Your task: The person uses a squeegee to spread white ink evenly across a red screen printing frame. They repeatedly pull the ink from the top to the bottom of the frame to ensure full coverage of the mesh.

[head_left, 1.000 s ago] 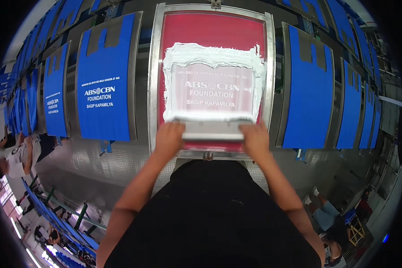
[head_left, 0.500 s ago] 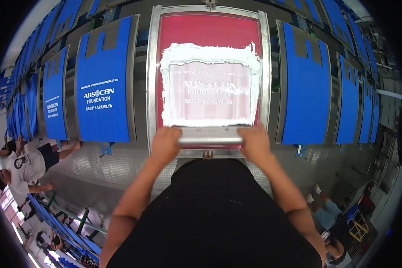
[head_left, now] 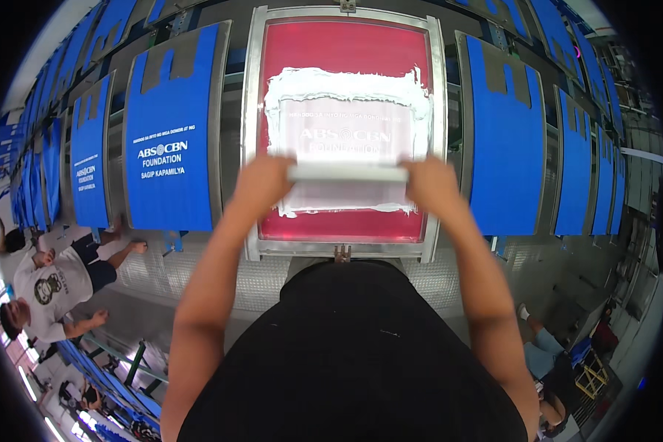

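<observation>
Both my hands grip the ends of a squeegee (head_left: 348, 172) laid across a screen printing frame (head_left: 251, 132). My left hand (head_left: 267, 180) is closed round its left end, and my right hand (head_left: 432, 183) round its right end; both are slightly blurred. The frame has metal sides and a red mesh (head_left: 346, 46). Thick white ink (head_left: 331, 85) lies in a ridge beyond the squeegee and along the sides of the pale printed area. White lettering shows faintly through the mesh, its lower lines hidden behind the squeegee.
Blue bag-shaped fabric pieces lie on boards either side: a printed piece (head_left: 166, 184) on the left, an unprinted piece (head_left: 504, 169) on the right. Further boards line both sides. A person in a white shirt (head_left: 59, 283) is at the left, another person (head_left: 545, 353) at the lower right.
My hands have pushed the squeegee from the frame's near end to around the middle of the printed area. The person at the left has shifted position.
</observation>
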### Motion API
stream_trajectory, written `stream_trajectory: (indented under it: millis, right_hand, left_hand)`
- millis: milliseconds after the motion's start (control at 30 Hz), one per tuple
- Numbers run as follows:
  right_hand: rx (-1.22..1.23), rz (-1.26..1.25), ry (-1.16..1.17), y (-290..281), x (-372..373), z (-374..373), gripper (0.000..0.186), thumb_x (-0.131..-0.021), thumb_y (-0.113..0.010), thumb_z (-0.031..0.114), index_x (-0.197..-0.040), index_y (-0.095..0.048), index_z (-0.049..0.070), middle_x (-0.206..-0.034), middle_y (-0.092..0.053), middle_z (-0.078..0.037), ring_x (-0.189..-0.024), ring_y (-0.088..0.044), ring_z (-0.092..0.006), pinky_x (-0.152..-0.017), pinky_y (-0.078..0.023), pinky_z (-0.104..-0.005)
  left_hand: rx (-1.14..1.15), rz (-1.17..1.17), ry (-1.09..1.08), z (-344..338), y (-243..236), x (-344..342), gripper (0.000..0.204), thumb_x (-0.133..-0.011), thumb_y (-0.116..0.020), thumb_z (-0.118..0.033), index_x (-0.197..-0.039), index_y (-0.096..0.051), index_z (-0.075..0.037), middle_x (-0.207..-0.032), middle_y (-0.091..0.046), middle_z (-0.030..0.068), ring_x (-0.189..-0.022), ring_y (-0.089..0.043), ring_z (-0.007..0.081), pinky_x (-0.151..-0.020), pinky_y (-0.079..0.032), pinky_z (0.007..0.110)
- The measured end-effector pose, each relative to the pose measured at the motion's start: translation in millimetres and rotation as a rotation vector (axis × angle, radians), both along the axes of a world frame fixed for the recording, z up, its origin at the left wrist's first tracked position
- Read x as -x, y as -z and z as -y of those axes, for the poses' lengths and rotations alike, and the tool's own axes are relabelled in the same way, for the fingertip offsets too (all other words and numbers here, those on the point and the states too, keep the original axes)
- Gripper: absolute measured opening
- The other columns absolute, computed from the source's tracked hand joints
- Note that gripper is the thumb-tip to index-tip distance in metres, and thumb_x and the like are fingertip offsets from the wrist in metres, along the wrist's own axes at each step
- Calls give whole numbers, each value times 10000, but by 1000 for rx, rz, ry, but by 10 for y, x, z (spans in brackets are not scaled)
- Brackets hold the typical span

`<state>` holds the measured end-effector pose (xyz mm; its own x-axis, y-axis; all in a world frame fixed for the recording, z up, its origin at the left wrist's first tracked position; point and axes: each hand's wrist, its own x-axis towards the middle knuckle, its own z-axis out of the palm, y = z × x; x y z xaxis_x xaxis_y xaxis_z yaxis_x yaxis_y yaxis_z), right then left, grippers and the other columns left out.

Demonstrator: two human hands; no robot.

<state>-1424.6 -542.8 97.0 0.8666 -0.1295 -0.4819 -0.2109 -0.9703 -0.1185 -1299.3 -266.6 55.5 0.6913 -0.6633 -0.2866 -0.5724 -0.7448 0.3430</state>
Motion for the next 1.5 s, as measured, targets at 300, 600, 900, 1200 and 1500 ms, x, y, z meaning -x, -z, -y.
stream_trajectory:
  millis: [300, 600, 900, 1200, 1500]
  right_hand:
    - [57, 248, -3, 521, -146, 178, 425, -635, -630, 45, -1048, -673, 136, -852, -689, -134, -841, -654, -303, -931, -438, -440]
    - [36, 152, -13, -147, -1325, 556, 550, -645, -568, 86, -1178, -662, 179, -1078, -677, -134, -1022, -633, -320, -878, -512, -416]
    - [-72, 60, -98, 171, -1648, 684, 547, -595, -602, 91, -1136, -647, 28, -1051, -659, -230, -1020, -618, -383, -918, -481, -403]
    - [-51, 293, -118, 228, -1560, -6, 534, -632, -551, 50, -1158, -644, 57, -1107, -647, -210, -1050, -604, -363, -924, -472, -390]
    - [-45, 273, -131, -4, 773, -1259, 415, -666, -606, 22, -1066, -656, 120, -930, -664, -99, -937, -611, -294, -845, -461, -409]
  left_hand:
    - [199, 193, -21, 259, 378, -289, 219, -640, -689, -101, -858, -681, -126, -786, -651, 115, -810, -626, 314, -723, -509, 437]
    - [396, 615, -94, 468, -296, -1037, 444, -716, -769, -309, -1080, -636, -92, -914, -677, 167, -888, -641, 347, -787, -499, 439]
    - [100, -1174, -272, -659, 763, 2012, 525, -888, -603, -509, -923, -655, 12, -755, -644, 82, -749, -613, 172, -691, -482, 320]
    - [606, -1218, -317, -770, 840, 2515, 406, -965, -541, -400, -833, -657, -34, -665, -586, -8, -639, -536, 72, -596, -445, 245]
    - [590, -1323, -465, -680, 607, 2460, 399, -970, -539, -376, -759, -632, -50, -591, -528, -23, -534, -478, 66, -501, -383, 222]
